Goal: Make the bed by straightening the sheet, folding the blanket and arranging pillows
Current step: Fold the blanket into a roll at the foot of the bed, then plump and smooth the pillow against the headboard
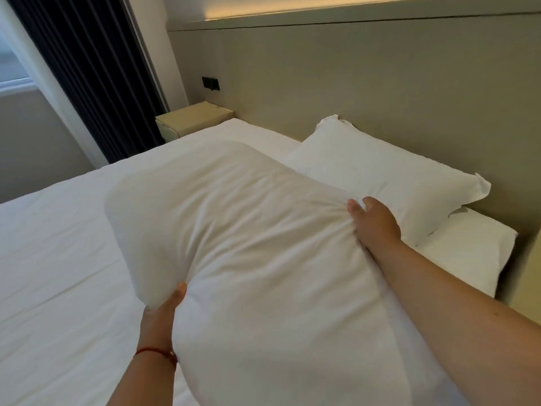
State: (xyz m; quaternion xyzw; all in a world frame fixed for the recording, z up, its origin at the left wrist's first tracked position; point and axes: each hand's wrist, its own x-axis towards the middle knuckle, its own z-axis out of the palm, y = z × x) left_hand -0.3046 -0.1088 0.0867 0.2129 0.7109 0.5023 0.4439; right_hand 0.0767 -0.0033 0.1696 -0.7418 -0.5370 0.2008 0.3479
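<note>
The step in hand looks to be the arranging of pillows; the held pillow point(248, 244) is lifted above the white fitted sheet point(58, 273), gripped by both hands. The left hand point(164, 312) clutches the pillow's near-left edge, thumb on top and fingers hidden beneath; the right hand point(376, 221) bunches the pillowcase at the far-right edge, fingers curled into gathered cloth. A 2nd pillow point(380, 177) already leans against the grey headboard point(380, 83) on the right side, with what seems a 3rd pillow point(468, 253) under or beside it; I cannot tell which. The sheet looks mostly smooth, with faint creases; no blanket is in sight.

The head of the bed to the left, near the wooden nightstand point(193, 118), is bare sheet; the next move likely calls for carrying the held pillow there, setting it beside the leaning one, long edge to the headboard, then letting go with both hands and plumping it even.
</note>
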